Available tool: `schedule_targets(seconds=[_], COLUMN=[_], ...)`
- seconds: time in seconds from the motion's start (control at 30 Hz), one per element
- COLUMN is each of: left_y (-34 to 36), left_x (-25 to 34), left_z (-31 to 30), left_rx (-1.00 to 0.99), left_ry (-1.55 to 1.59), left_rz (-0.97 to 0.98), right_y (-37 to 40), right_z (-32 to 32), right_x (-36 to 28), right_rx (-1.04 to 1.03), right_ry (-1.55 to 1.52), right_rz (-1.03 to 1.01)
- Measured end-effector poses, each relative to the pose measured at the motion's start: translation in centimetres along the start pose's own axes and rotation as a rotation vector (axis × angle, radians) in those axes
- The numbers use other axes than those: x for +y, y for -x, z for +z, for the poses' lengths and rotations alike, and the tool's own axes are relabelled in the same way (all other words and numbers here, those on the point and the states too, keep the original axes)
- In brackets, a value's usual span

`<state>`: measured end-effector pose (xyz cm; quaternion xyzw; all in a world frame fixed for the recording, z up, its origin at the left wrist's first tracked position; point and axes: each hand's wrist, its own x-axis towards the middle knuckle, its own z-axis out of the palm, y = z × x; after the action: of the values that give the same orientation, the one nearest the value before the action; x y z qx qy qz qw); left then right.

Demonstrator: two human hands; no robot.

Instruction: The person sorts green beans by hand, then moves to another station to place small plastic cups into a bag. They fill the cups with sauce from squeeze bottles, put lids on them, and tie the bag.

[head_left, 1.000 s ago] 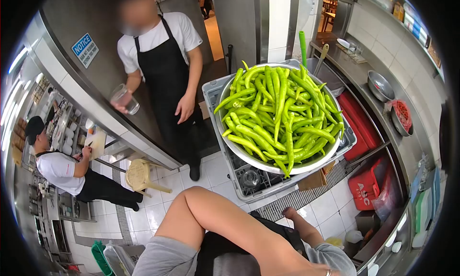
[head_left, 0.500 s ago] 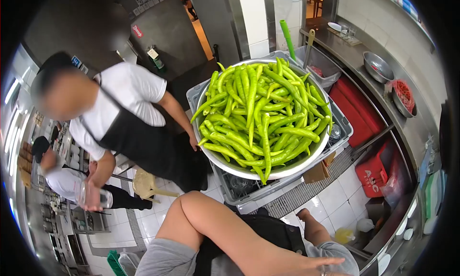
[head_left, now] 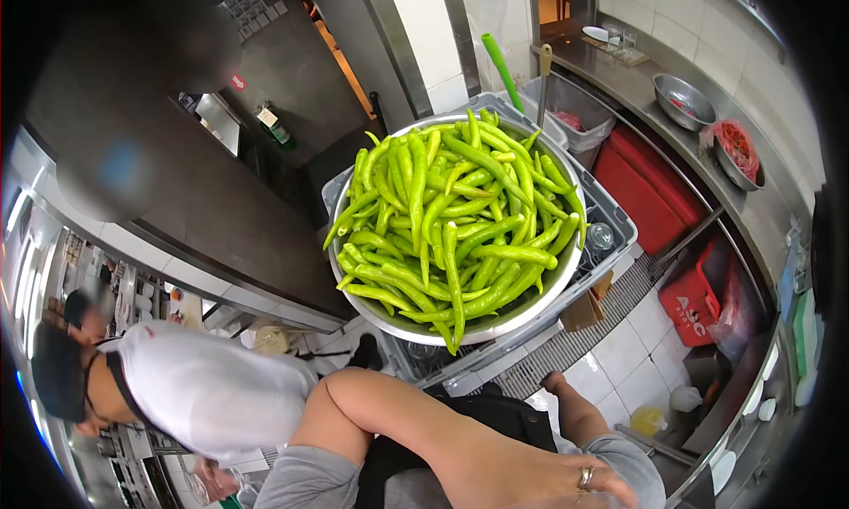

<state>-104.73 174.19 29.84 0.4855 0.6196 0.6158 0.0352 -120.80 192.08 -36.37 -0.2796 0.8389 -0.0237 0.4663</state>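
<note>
A wide metal bowl heaped with long green chili peppers stands right in front of me. It rests on grey plastic crates that hold drinking glasses. My bent left arm crosses in front of my body. At the bottom edge my left hand, with a ring on one finger, curls its fingers around a clear, see-through object that I cannot make out. My bare right arm shows beside the dark apron; its hand is out of sight.
A co-worker in a white shirt bends at the left, a hand holding a clear glass. Right of the bowl are a lined bin, red boxes and a steel counter with metal bowls. A fire extinguisher is at the wall.
The nearer co-worker has moved from upright beside the bowl to bent over at lower left. My left fingers have curled downward. The view has shifted, so the bowl appears farther left.
</note>
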Motion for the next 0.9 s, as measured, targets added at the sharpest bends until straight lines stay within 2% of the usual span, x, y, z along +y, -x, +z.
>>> schedule_targets(seconds=[0.07,0.17,0.2,0.3,0.5,0.53,0.57,0.63,0.7,0.73,0.77,0.83,0.9], left_y=[-1.0,-1.7,-1.7,-1.3,0.2,0.7,1.2,2.5,4.9,6.8,8.2,9.7,11.1], left_x=[0.0,-1.4,-1.3,-0.7,0.8,1.2,1.6,1.8,2.8,4.0,5.0,5.9,7.3], left_z=[-0.3,1.2,1.2,1.0,0.8,1.0,1.2,1.5,1.7,2.0,2.3,3.7,4.2], left_rx=[-0.031,0.061,0.074,0.080,0.071,0.111,0.153,0.278,0.332,0.323,0.311,0.364,0.372], left_ry=[0.005,0.076,0.061,0.034,0.037,-0.004,-0.047,0.090,0.293,0.429,0.565,0.530,0.455], left_rz=[-0.036,0.076,0.096,0.146,0.153,0.164,0.177,0.150,0.010,-0.116,-0.243,-0.123,-0.063], right_y=[-2.6,-5.2,-2.7,-2.8,-4.5,-3.4,-2.9,-3.5,-5.0,-4.7,-4.6,-9.2,-9.0], right_z=[0.9,1.7,-0.3,-0.8,0.5,0.4,0.1,0.3,2.0,2.0,1.7,4.0,3.4], right_x=[0.7,2.6,1.0,0.8,0.0,-0.5,-1.5,-2.0,-1.5,-1.9,-2.5,-0.5,-1.3], right_rx=[0.018,0.047,0.023,0.025,-0.099,-0.021,-0.100,-0.255,-0.223,-0.205,-0.212,-0.180,-0.104], right_ry=[0.134,0.182,0.032,0.125,0.298,0.333,0.406,0.554,0.373,0.201,0.190,0.312,0.239], right_rz=[-0.086,-0.157,0.039,-0.088,-0.105,-0.236,-0.236,-0.235,-0.133,-0.014,-0.030,-0.043,-0.041])
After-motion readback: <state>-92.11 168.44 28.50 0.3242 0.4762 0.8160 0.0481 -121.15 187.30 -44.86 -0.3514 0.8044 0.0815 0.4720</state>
